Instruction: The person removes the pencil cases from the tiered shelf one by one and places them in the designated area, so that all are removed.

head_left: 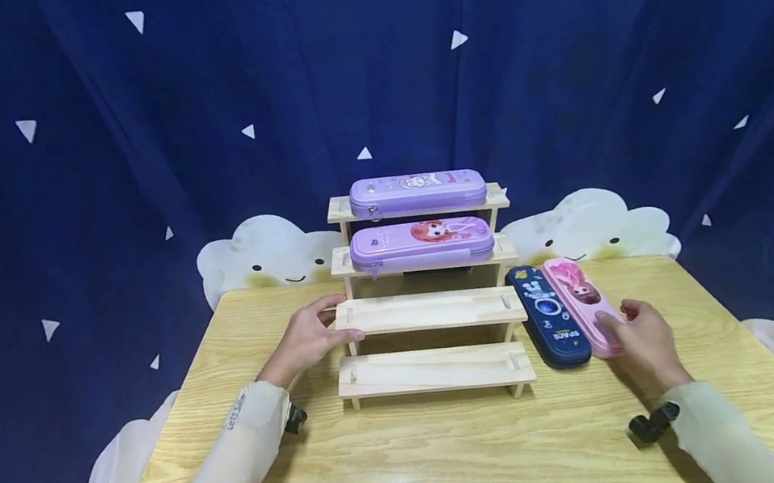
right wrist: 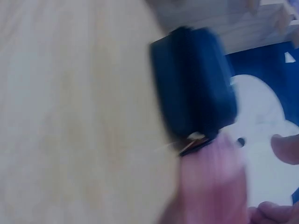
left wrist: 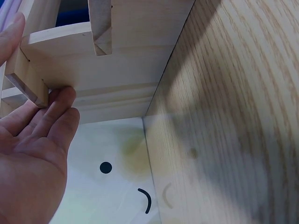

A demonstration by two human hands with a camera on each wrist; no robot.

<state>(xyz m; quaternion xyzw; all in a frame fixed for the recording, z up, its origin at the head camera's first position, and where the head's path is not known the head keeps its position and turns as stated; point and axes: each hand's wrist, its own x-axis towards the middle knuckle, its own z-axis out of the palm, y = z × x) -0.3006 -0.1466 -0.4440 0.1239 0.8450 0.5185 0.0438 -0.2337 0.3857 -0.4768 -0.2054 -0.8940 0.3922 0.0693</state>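
Note:
A stepped wooden display rack (head_left: 433, 309) stands on the table. My left hand (head_left: 310, 338) grips the left end of its second-lowest shelf, thumb on top and fingers (left wrist: 63, 105) beneath. Over the near end of a pink pencil case (head_left: 579, 306) hovers my right hand (head_left: 643, 342). In the right wrist view, a gap shows between the thumb (right wrist: 286, 149) and the blurred pink case (right wrist: 215, 182); the other fingertips are close by its side. Left of the pink case lies a dark blue pencil case (head_left: 551, 318) with a space print, touching or nearly touching it.
On the rack's top shelf sits a purple pencil case (head_left: 417, 193); another purple case (head_left: 422, 243) lies one shelf lower. Behind the wooden table (head_left: 424, 465) hangs a dark blue curtain (head_left: 401, 68) with white triangles. Cloud shapes (head_left: 586, 223) line the table's edges.

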